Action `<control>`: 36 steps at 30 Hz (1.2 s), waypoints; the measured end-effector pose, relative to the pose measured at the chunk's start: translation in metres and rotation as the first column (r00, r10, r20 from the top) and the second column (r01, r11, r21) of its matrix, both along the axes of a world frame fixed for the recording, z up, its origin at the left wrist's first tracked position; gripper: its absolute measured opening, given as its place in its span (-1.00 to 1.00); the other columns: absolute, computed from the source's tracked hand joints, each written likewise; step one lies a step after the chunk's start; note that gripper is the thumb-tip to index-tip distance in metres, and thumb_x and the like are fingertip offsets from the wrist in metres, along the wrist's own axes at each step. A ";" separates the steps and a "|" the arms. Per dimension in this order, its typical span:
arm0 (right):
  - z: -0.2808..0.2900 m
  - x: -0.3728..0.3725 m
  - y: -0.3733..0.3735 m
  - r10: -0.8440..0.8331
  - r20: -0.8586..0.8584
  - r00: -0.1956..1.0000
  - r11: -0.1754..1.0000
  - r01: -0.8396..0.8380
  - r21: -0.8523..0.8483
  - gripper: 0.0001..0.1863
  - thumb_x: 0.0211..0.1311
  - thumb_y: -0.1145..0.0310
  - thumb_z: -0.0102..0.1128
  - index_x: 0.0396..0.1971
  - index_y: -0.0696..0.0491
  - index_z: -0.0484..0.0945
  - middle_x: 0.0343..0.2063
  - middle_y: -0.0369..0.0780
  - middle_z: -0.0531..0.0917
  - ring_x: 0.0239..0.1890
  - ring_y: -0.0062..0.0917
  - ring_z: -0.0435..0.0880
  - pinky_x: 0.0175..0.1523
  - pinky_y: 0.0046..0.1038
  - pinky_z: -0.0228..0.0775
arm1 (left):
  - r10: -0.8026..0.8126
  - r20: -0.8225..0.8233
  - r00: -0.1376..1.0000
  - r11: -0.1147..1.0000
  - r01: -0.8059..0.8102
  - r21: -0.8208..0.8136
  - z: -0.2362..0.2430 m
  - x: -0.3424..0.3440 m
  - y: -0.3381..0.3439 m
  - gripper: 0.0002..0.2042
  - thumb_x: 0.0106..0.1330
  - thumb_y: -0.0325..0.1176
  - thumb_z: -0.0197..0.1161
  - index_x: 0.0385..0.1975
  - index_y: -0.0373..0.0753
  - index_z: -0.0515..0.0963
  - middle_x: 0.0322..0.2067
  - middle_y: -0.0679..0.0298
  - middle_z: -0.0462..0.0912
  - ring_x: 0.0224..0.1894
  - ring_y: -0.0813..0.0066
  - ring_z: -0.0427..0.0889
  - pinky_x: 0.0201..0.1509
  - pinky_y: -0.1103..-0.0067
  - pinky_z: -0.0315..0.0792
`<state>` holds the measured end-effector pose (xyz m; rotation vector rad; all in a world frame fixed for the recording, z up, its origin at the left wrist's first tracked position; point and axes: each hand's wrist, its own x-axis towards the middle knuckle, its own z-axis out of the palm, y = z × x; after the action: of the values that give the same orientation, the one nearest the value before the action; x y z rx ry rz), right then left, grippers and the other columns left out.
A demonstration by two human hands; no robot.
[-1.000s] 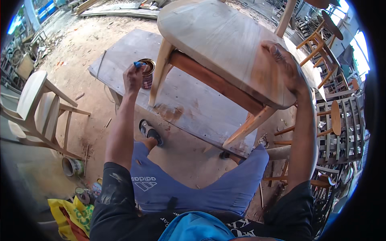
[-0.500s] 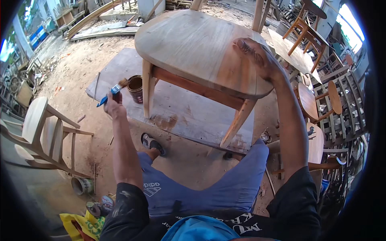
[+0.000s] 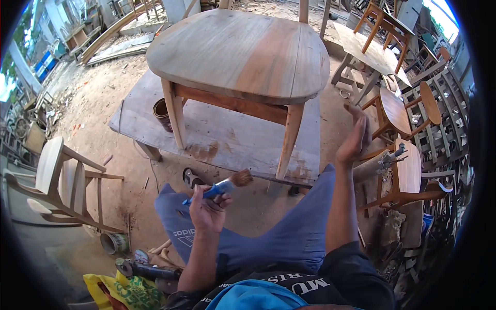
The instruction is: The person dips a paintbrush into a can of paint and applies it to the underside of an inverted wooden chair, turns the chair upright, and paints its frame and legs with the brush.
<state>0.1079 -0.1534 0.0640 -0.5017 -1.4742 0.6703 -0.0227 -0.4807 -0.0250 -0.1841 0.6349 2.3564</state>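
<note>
A wooden chair with a rounded, pale seat (image 3: 206, 54) and a reddish-brown band across it stands on a low grey tabletop (image 3: 232, 142). My left hand (image 3: 209, 212) is closed around the blue handle of a paintbrush (image 3: 227, 185), held above my lap with its brown bristles pointing right. Off the seat's right side, my right hand (image 3: 355, 138) is raised and holds nothing, its fingers stretched out. An open can (image 3: 161, 114) sits on the tabletop behind the chair's left front leg.
A pale chair (image 3: 67, 175) lies tipped at my left, near a small can (image 3: 113, 243) and a yellow bag (image 3: 124, 292). More chairs (image 3: 397, 111) crowd the right side. A second table (image 3: 364, 51) stands farther back, bearing a brown stool.
My left hand has brought the paintbrush from beside the can toward my lap. My right hand has come off the seat and lowered to its right. The chair appears farther left in view.
</note>
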 end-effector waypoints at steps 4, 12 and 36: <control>-0.135 0.091 -0.046 0.011 0.610 0.792 0.862 0.301 -0.407 -0.53 0.42 0.08 0.06 0.05 0.19 0.56 0.10 0.00 0.57 0.19 -0.26 0.51 0.35 -0.23 0.24 | -0.015 -0.348 0.937 0.997 -0.011 -0.073 0.014 0.031 0.024 -0.77 0.46 -0.28 0.19 -0.11 -0.32 0.59 -0.16 -0.07 0.70 -0.19 0.05 0.74 -0.09 0.24 0.69; -0.145 0.096 -0.083 -0.017 0.997 0.077 0.935 0.353 -0.011 -0.34 0.17 -0.05 0.34 0.13 0.11 0.53 0.35 -0.13 0.36 0.50 -0.04 0.06 0.52 0.10 -0.17 | -0.101 -0.923 -0.371 0.900 -0.430 0.074 0.048 0.022 0.090 -0.48 0.10 -0.52 0.48 0.14 -0.22 0.60 0.19 -0.14 0.52 0.07 -0.03 0.68 0.01 0.34 0.64; -0.152 0.089 -0.073 0.062 0.995 0.071 0.956 0.283 -0.080 -0.39 0.19 -0.09 0.29 0.05 0.10 0.57 0.16 -0.17 0.58 0.48 -0.22 0.18 0.53 0.18 -0.31 | -0.047 -0.816 -0.577 0.838 -0.467 0.282 0.076 0.014 0.143 -0.50 0.12 -0.56 0.46 0.13 -0.19 0.61 0.21 -0.13 0.51 0.08 0.00 0.68 0.00 0.35 0.67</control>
<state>0.1970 -0.2263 -0.0880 -1.5263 -2.6608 0.2957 -0.0089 -0.3382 0.0515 2.4659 2.0101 1.9466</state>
